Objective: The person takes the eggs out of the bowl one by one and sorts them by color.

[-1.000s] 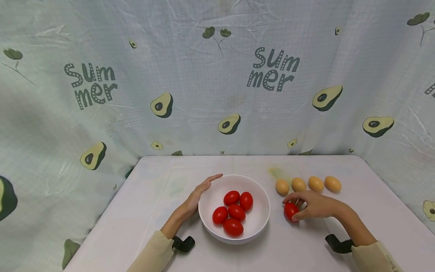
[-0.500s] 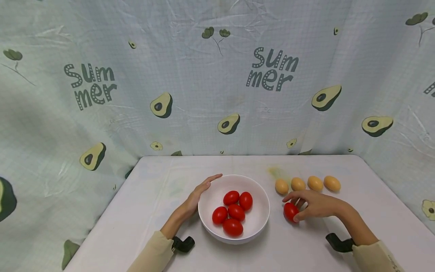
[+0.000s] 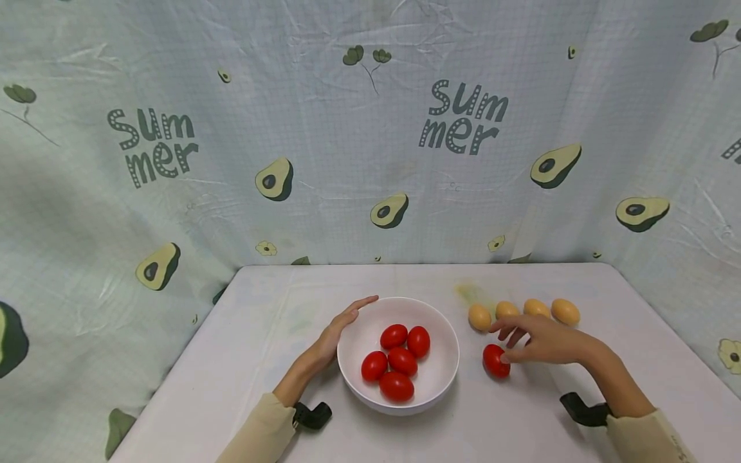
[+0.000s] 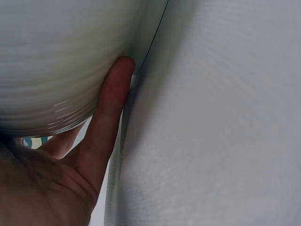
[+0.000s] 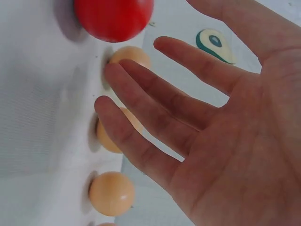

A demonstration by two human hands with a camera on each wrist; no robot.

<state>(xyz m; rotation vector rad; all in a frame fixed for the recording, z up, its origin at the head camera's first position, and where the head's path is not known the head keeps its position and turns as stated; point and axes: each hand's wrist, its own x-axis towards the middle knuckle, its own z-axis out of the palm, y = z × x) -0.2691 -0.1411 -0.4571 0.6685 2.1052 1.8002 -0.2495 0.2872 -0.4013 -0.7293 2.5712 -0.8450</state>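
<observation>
My left hand (image 3: 332, 335) rests along the left side of a white bowl (image 3: 444, 360), its fingers extended near the far rim. In the left wrist view those fingers lie nearly straight against the ribbed outer wall of the bowl (image 4: 51, 70). Several red eggs (image 3: 397, 387) lie inside. To the right of the bowl, a single red egg (image 3: 492, 361) sits on the table. My right hand (image 3: 547, 339) is just above and right of it, fingers spread, the thumb close to its top. The right wrist view shows that red egg (image 5: 114, 19) outside the palm, with nothing held.
A row of several tan eggs (image 3: 479, 317) stands behind the right hand, partly covered by it. The white-covered table (image 3: 278, 289) ends at a hanging cloth (image 3: 324, 128) printed with avocados. A yellowish-green stain lies behind the row.
My right hand has loosened from the single red egg and lifted slightly up and to the right, its fingers spreading. The egg stays in place. The left hand and bowl have not moved.
</observation>
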